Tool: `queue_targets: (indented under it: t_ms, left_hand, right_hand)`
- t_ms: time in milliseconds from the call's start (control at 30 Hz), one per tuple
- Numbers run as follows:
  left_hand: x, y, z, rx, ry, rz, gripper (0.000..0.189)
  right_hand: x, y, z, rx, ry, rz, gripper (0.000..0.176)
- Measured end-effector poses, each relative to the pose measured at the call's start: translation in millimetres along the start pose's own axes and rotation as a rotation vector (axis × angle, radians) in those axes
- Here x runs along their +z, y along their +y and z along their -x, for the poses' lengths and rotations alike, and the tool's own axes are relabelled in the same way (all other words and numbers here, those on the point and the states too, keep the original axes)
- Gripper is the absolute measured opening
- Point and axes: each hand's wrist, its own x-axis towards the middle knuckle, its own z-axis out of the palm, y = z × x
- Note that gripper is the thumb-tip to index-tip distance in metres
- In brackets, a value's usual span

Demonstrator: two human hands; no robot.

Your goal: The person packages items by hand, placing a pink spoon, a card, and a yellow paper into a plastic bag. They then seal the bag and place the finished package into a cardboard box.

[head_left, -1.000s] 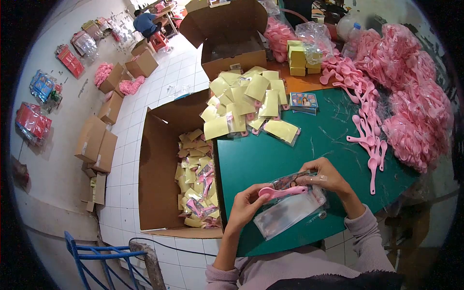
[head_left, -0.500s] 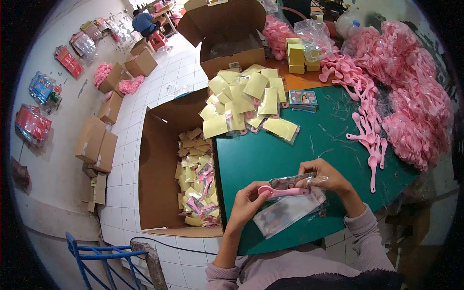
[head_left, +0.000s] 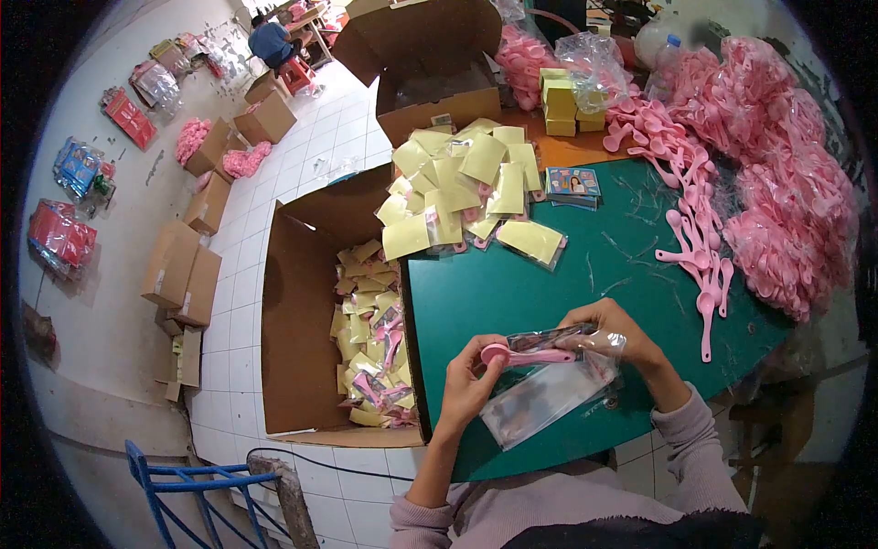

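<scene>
My left hand pinches the bowl end of a pink plastic spoon between thumb and fingers. My right hand is closed at the handle end, gripping the top of a clear plastic bag that hangs down over the green table. Behind the spoon a dark printed sheet shows between the two hands, partly covered by fingers and plastic. Farther along the table lie loose pink spoons on the right. A heap of packed bags with yellow cards lies at the far left corner.
A large cardboard box with packed pieces stands against the left of the green table. Printed cards are stacked near the heap. Bagged spoons pile up at right. A blue metal frame stands lower left; a person sits far off.
The spoon and my left hand have shifted slightly left and up. My right fingers now cover more of the handle's end.
</scene>
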Motion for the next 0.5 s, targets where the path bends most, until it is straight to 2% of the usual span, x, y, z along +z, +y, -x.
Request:
queue_targets:
  t_ms: [67,333,400,500]
  left_hand:
    - [2,3,0,0.054,0.008,-0.02,0.022]
    - [0,1,0,0.01,0.022,0.019,0.02]
    - [-1,0,0,0.001,0.035,0.032,0.019]
    - [0,-1,0,0.028,0.068,0.057,0.015]
  right_hand:
    - [1,-2,1,0.014,0.034,-0.034,0.015]
    - [5,-2,1,0.028,0.082,0.017,0.014]
    - [5,4,0,-0.076,0.03,-0.095,0.016]
    - [8,3,-1,-0.105,0.023,-0.075,0.019]
